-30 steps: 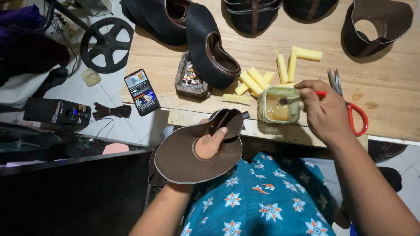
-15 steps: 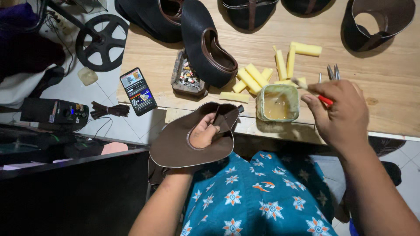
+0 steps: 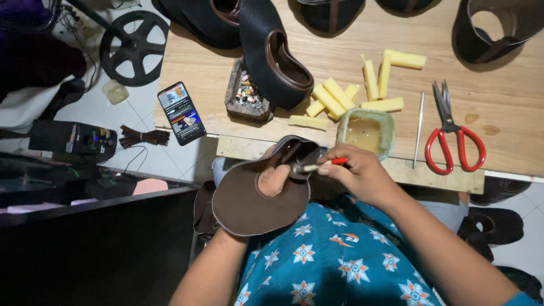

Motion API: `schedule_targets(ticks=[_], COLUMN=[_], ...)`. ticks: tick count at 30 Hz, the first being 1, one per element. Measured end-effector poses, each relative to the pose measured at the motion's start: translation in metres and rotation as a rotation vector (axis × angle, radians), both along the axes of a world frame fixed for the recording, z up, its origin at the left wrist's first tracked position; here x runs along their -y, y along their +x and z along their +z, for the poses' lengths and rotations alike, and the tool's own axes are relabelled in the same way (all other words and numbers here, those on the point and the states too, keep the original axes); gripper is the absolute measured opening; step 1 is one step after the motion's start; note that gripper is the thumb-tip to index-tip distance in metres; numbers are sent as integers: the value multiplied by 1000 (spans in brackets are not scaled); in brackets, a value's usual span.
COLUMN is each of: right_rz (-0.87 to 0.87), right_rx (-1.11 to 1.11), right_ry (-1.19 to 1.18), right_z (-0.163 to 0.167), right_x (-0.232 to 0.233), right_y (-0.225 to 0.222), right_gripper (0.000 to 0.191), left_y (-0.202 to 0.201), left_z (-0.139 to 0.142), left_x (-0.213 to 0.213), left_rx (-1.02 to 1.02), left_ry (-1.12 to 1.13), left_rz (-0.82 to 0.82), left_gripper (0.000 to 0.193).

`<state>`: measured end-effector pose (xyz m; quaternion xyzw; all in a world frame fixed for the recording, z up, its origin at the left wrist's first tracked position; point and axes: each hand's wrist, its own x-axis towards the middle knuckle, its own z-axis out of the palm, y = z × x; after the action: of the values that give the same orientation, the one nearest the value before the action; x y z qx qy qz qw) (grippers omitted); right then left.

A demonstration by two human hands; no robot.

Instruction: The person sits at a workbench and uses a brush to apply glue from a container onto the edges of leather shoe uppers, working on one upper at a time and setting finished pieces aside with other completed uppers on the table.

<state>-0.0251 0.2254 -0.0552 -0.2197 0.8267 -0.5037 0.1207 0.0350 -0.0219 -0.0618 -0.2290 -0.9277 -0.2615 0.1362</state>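
Left hand [image 3: 273, 180]: closed under the brown leather piece [image 3: 255, 198], thumb showing through its opening; the piece sits over the lap, below the table edge [image 3: 396, 170]. Right hand [image 3: 357, 175]: pinched on a small red-handled brush [image 3: 317, 166], bristles touching the piece's upper rim. One second ago the brush was dipped in the glue tub [image 3: 365, 131]; it has since moved to the tub's 7 o'clock. Red scissors [image 3: 456, 141], previously covered by the hand, now lie exposed at the tub's 3 o'clock.
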Motion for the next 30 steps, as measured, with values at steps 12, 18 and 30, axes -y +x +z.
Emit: schedule_targets(ticks=[12, 18, 30], right_rz=[-88, -388, -489], right_rx=[81, 83, -495], right_ry=[-53, -252, 272], right_z=[6, 22, 49], right_x=[-3, -33, -71], right_y=[13, 10, -3], right_gripper=[16, 16, 15], left_y=[-17, -21, -23], left_z=[-64, -79, -38], left_x=[-13, -6, -17], left_rx=[1009, 1040, 1171], left_ry=[1582, 1542, 1787], left_rz=[-49, -153, -116], left_gripper=[51, 42, 36])
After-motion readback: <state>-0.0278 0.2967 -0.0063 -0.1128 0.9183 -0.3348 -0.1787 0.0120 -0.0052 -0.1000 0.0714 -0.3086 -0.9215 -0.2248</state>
